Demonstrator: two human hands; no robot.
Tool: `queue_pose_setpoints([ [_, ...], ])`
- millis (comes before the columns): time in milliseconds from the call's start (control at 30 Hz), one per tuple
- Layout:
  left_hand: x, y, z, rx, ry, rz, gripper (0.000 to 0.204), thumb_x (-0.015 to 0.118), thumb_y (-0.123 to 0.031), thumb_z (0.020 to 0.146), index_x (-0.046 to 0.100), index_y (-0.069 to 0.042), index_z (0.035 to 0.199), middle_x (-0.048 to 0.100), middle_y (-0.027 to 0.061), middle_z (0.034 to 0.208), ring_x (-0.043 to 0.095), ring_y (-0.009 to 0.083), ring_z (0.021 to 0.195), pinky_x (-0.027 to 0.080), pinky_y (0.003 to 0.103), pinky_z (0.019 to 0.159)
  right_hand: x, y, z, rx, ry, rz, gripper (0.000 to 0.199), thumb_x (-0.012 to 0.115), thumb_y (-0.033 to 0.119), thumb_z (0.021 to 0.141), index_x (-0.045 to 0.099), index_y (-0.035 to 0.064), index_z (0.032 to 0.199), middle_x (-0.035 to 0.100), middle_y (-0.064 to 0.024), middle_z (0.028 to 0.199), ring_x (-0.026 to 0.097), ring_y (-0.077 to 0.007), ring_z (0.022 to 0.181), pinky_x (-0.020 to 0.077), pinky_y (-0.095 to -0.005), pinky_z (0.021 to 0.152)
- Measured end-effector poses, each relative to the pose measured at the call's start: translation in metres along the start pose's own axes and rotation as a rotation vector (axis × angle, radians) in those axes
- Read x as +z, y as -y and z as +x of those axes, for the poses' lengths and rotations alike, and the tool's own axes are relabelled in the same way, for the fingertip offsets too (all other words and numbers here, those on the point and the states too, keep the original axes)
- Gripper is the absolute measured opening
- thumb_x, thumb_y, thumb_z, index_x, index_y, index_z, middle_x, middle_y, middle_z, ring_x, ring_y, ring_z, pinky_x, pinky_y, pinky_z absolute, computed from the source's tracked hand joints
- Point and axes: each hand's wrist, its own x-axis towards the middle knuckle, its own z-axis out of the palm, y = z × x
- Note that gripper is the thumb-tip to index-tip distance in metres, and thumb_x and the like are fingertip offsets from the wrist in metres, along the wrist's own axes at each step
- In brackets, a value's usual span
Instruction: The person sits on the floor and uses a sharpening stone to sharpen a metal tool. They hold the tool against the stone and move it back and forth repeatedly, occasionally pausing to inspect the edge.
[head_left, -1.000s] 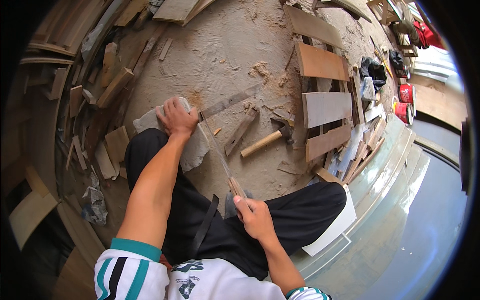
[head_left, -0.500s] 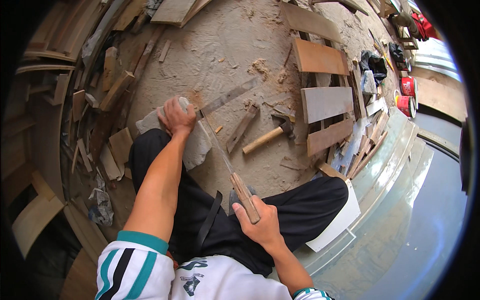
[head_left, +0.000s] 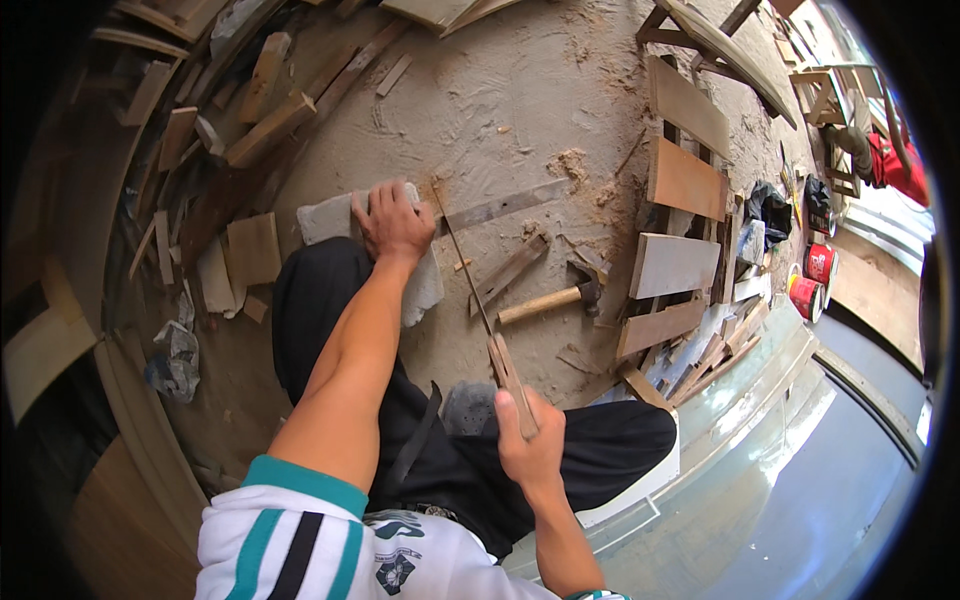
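Saw blade [head_left: 462, 260] runs thin from our right hand [head_left: 530, 445] toward 11 o'clock, its tip near the left hand [head_left: 395, 222]. Our right fingers clamp the wooden handle [head_left: 512, 385]. Left fingers press flat and together on a grey block [head_left: 330, 215]. Hammer [head_left: 550, 300] lies at 3 o'clock; sandy floor [head_left: 520, 90] opens at 12.

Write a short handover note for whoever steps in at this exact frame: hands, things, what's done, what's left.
Left hand presses flat on the grey block on the sandy floor, at the far tip of the saw blade.
Right hand grips the saw's wooden handle over the lap.
Hammer and a metal strip lie beside the blade.
Done: no finished cut is visible.
Left: whatever the blade is working; its tip is hidden by the hand.
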Motion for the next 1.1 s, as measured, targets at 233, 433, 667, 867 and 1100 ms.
queue_pose_setpoints([
  [233,-0.004,0.003,0.003,-0.018,0.005,-0.020,0.045,0.052,-0.029,0.078,0.055,-0.004,0.115,0.056,0.0119,0.120,0.045,0.0273,0.122,0.013,0.057,0.114,-0.021,0.022,-0.024,0.021,0.062,-0.077,0.017,0.061,0.015,0.090,0.061,-0.0002,0.081,0.055,-0.0199,0.059,0.060,-0.0398,0.057,0.0447,-0.0394,0.052],
  [433,-0.005,-0.003,-0.002,-0.010,0.029,-0.022,0.046,0.052,-0.029,0.078,0.055,-0.003,0.116,0.056,0.0122,0.122,0.045,0.0274,0.123,0.012,0.057,0.115,0.026,-0.013,0.018,-0.071,-0.007,-0.086,0.029,0.057,0.020,0.095,0.054,-0.0005,0.075,0.046,-0.0107,0.057,0.044,-0.0142,0.053,0.0380,-0.0333,0.051],
  [667,-0.013,0.000,0.002,-0.044,0.045,-0.039,0.047,0.052,-0.029,0.080,0.055,-0.002,0.119,0.057,0.0131,0.121,0.045,0.0273,0.125,0.014,0.056,0.114,0.002,-0.002,-0.024,-0.061,-0.002,-0.085,0.027,0.058,0.020,0.094,0.057,-0.0011,0.076,0.047,-0.0094,0.056,0.046,-0.0185,0.053,0.0384,-0.0339,0.051],
  [867,-0.008,-0.001,0.003,-0.021,0.034,-0.037,0.046,0.054,-0.029,0.080,0.056,-0.004,0.118,0.057,0.0125,0.122,0.046,0.0269,0.124,0.015,0.055,0.115,0.027,-0.037,0.012,-0.097,0.002,-0.128,0.028,0.059,0.021,0.095,0.057,-0.0009,0.078,0.046,-0.0064,0.057,0.043,-0.0112,0.055,0.0369,-0.0306,0.052],
  [1100,-0.008,-0.006,0.003,-0.018,0.046,-0.012,0.044,0.053,-0.030,0.079,0.055,-0.004,0.115,0.057,0.0105,0.120,0.045,0.0261,0.124,0.014,0.056,0.115,0.025,-0.041,0.005,-0.047,0.012,-0.079,0.023,0.060,0.018,0.093,0.062,-0.0027,0.082,0.048,-0.0054,0.057,0.045,-0.0093,0.055,0.0375,-0.0283,0.051],
])
